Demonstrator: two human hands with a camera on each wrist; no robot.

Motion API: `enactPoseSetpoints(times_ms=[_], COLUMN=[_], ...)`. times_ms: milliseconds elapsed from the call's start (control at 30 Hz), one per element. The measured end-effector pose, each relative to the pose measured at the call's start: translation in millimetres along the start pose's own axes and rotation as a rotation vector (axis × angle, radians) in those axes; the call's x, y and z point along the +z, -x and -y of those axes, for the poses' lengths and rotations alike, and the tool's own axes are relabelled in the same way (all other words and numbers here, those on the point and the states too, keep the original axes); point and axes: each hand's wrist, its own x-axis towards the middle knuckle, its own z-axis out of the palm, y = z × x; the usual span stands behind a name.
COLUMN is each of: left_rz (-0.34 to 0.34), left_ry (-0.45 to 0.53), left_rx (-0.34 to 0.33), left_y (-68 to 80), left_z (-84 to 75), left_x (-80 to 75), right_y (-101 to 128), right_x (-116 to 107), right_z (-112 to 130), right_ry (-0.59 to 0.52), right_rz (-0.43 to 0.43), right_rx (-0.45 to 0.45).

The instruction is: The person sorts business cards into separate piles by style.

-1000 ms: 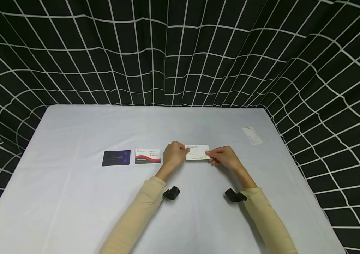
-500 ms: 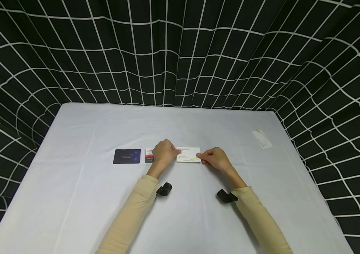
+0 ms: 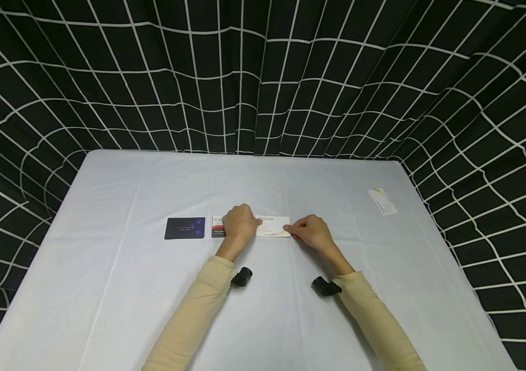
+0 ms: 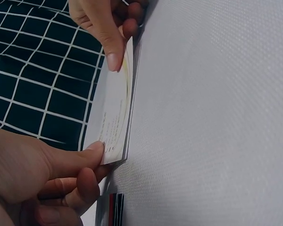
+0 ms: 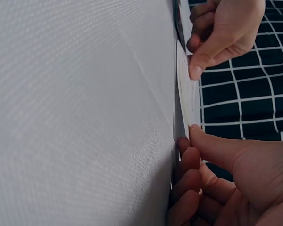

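Both hands hold a white business card [image 3: 272, 227] with a yellow-green curve, low over the table. My left hand [image 3: 241, 225] pinches its left end; in the left wrist view the thumb [image 4: 95, 149] lies on top. At the other end, my right hand [image 3: 311, 233] pinches between thumb and curled fingers. The card bows slightly in the right wrist view, and a darker edge shows beneath it; whether that is another card, I cannot tell. A red, white and black card [image 3: 217, 227] lies to the left, partly hidden behind my left hand. It looks like a small stack from the side.
A dark blue card [image 3: 184, 228] lies flat farther left in the same row. Another white card [image 3: 382, 201] lies tilted near the table's right side. Black cloth [image 3: 263, 77] with a white grid hangs behind the white table [image 3: 263, 330].
The head view has shifted. Both hands and the white card have moved left, close to the red, white and black card, which my left hand now partly covers. Both grips have stayed.
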Motion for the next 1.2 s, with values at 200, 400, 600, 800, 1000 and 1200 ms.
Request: enactPoseSetpoints(times_ms=[200, 400, 600, 800, 1000, 1200], left_rz=[-0.008, -0.041, -0.064, -0.056, -0.048, -0.106], left_ry=[-0.062, -0.118, -0.149, -0.151, -0.146, 0.013], left_rx=[-0.008, 0.044, 0.048, 0.043, 0.034, 0.130], left_y=[-0.2, 3.0, 5.2, 5.7, 7.3, 12.7], left_z=[-3.7, -5.4, -6.2, -7.7, -13.3, -22.8], left_x=[3.4, 7.7, 8.5, 8.0, 9.7, 15.0], right_y=[0.9, 1.8, 2.2, 1.7, 0.0, -0.5], right_x=[0.9, 2.6, 5.3, 7.6, 4.1, -4.6], right_z=[0.3, 1.5, 3.3, 2.9, -2.4, -12.5], right_ry=[0.045, 0.044, 0.054, 0.056, 0.043, -0.107], right_rz=[-0.015, -0.040, -0.062, -0.080, -0.056, -0.003], right_rx=[-0.012, -0.012, -0.014, -0.016, -0.047, -0.076])
